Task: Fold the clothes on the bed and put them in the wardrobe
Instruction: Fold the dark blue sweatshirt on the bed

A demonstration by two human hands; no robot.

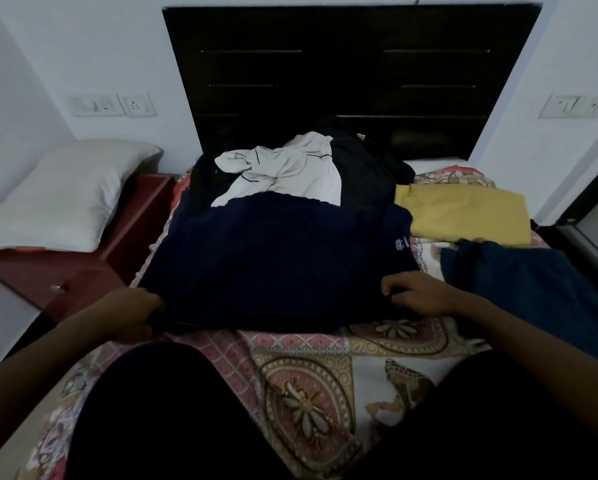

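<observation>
Bed (325,344), patterned sheet. Navy garment (273,258) lay spread flat straight ahead of me, its body running away toward the headboard (353,64) and its far end lapping the unfolded pile under the white garment (283,171). The near hem ran left-right between my hands. Left hand (134,317) gripped the near-left corner, fingers curled round the cloth. Right hand (418,294) pinched the near-right edge, fingers curled. Both were equally near, so I judged the fold went hem away from me.

Logo (401,243) on navy garment (273,258) unreadable; blue cloth (532,289) cut by right edge.
</observation>
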